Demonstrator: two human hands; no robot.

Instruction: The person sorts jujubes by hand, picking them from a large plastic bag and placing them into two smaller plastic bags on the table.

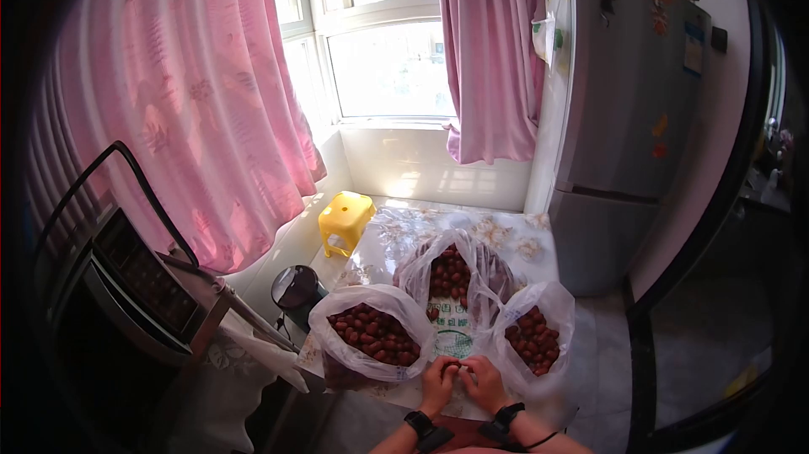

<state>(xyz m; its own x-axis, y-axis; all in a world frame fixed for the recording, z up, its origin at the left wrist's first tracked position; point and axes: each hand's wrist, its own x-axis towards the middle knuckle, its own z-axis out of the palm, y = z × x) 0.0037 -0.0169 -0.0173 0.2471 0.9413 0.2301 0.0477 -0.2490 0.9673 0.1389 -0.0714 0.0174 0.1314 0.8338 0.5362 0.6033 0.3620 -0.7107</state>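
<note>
My left hand and my right hand meet at the table's near edge, fingertips pinched together. Between them is a small dark red date, mostly covered by the fingers. Just left of my hands stands an open clear plastic bag filled with red dates. Another open bag, at the right, also holds dates. Behind them, a larger bag lies open towards me with dates inside and green print on its near part.
A patterned cloth covers the table. Beyond its left side are a yellow stool and a dark lidded bin. A microwave-like appliance stands at the left. The grey fridge rises at the right, pink curtains hang by the window.
</note>
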